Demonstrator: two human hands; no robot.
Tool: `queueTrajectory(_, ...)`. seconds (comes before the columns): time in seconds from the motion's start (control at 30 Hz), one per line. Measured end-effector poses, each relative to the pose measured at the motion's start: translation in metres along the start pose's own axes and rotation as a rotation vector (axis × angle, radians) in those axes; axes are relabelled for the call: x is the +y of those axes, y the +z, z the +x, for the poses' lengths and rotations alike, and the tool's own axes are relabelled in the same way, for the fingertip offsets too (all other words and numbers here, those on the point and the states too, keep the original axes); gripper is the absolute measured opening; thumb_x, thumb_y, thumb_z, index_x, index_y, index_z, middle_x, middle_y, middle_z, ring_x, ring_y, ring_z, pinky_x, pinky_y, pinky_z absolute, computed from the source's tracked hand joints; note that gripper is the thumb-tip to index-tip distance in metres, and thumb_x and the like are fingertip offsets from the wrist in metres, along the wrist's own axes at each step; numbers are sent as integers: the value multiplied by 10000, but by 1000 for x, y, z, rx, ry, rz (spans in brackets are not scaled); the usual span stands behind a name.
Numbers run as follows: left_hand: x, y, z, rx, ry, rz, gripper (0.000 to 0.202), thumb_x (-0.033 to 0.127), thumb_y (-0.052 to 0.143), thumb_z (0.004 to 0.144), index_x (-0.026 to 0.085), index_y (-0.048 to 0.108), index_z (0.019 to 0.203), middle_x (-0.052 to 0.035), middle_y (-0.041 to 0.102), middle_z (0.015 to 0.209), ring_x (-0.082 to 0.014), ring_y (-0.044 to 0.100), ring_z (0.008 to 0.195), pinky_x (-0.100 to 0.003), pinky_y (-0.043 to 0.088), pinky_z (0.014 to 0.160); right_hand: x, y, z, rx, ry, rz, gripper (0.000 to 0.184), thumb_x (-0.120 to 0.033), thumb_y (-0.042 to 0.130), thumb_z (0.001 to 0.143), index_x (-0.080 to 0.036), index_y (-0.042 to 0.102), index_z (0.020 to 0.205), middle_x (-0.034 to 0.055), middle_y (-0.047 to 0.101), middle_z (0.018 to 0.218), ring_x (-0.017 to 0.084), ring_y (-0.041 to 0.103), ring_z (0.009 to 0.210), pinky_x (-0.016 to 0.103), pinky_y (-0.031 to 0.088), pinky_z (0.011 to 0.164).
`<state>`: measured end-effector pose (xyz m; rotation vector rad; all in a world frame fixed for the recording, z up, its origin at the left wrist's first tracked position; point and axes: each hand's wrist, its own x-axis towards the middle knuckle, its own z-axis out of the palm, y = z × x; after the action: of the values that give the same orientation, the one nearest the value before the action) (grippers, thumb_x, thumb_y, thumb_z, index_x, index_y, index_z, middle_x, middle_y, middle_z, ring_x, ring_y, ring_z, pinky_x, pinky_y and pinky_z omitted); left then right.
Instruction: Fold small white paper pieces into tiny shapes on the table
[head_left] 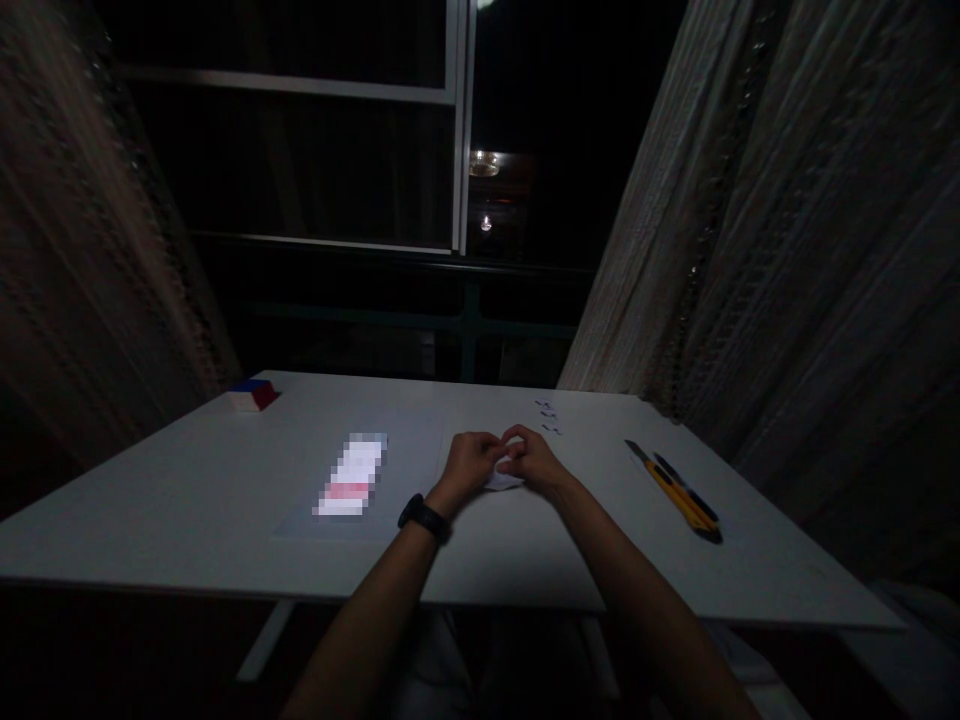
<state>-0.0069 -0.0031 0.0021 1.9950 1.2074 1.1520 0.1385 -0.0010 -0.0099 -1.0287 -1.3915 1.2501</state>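
Both my hands meet over the middle of a white table (pixel 187 500). My left hand (pixel 469 464), with a dark watch on the wrist, is closed with its fingers curled onto a small white piece of paper (pixel 504 481). My right hand (pixel 534 458) pinches the same paper from the right side. The paper lies low on the table, mostly hidden under my fingers. The room is dim.
A yellow utility knife (pixel 679 495) and a dark pen (pixel 686 487) lie at the right. A blurred card on a pale sheet (pixel 352 475) lies left of my hands. A red-and-blue block (pixel 253 394) sits at the far left corner. Small dark bits (pixel 549 415) lie behind my hands. Curtains flank a dark window.
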Motion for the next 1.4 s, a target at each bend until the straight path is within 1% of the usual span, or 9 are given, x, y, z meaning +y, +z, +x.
queueTrajectory(0.2, 2, -2, 0, -16, 7, -22, 232, 308, 569, 730, 147, 721, 797, -60, 700, 718, -152, 603, 652, -239, 412, 597, -1, 2, 0, 56, -20, -68, 421, -123, 729, 382, -197, 505, 731, -128, 466, 397, 60, 404, 338, 174, 302, 365)
queueTrajectory(0.4, -1, -2, 1, -14, 17, 23, 230, 309, 566, 735, 147, 720, 789, -62, 701, 711, -153, 606, 651, -232, 406, 581, 2, 1, 0, -11, -28, 8, 441, -172, 752, 391, -195, 525, 769, -122, 493, 424, 66, 433, 366, 186, 341, 403)
queueTrajectory(0.53, 2, -1, 0, -8, 22, -20, 204, 288, 580, 723, 150, 720, 778, -60, 703, 730, -153, 613, 663, -232, 418, 601, 1, 2, 2, 5, -7, 46, 434, -172, 743, 377, -188, 549, 765, -121, 478, 396, 69, 426, 352, 191, 340, 398)
queueTrajectory(0.73, 9, -3, 0, 42, -22, -305, 315, 390, 580, 744, 116, 698, 845, -88, 698, 798, -172, 624, 722, -250, 451, 637, -6, 0, 3, 238, -59, 68, 402, -196, 750, 373, -187, 571, 732, -117, 447, 386, 73, 422, 358, 215, 368, 417)
queueTrajectory(0.83, 7, -2, 0, -18, -156, -538, 395, 376, 666, 679, 89, 644, 951, -95, 686, 766, -158, 615, 659, -259, 460, 607, -7, -4, 4, 383, -71, 137, 413, -250, 776, 384, -179, 584, 743, -91, 478, 421, 84, 441, 383, 221, 359, 418)
queueTrajectory(0.93, 1, 4, 1, -85, -268, -737, 539, 289, 773, 561, 82, 574, 1018, -68, 667, 702, -123, 588, 567, -247, 457, 562, -5, -6, 4, 427, -41, 205, 404, -297, 799, 378, -170, 601, 707, -43, 549, 489, 111, 490, 437, 242, 379, 440)
queueTrajectory(1.03, -4, 9, 1, -84, -281, -799, 488, 265, 805, 506, 83, 588, 903, -59, 653, 677, -111, 582, 547, -232, 453, 543, -5, -5, 3, 407, -7, 228, 371, -321, 811, 371, -160, 617, 643, -11, 591, 528, 123, 514, 469, 253, 394, 463)
queueTrajectory(1.2, -3, 9, 2, -59, -300, -709, 322, 348, 760, 569, 87, 609, 683, -41, 602, 554, -100, 545, 467, -202, 387, 439, -6, -3, 3, 388, -27, 205, 303, -381, 790, 434, -164, 637, 578, 3, 598, 518, 130, 521, 478, 266, 413, 486)
queueTrajectory(1.4, -1, 6, 2, -5, -301, -654, 334, 373, 749, 571, 82, 635, 686, -27, 582, 551, -89, 531, 461, -185, 347, 427, -4, -7, 4, 349, -82, 55, 311, -437, 768, 475, -158, 634, 506, 9, 573, 478, 122, 490, 464, 263, 380, 483)
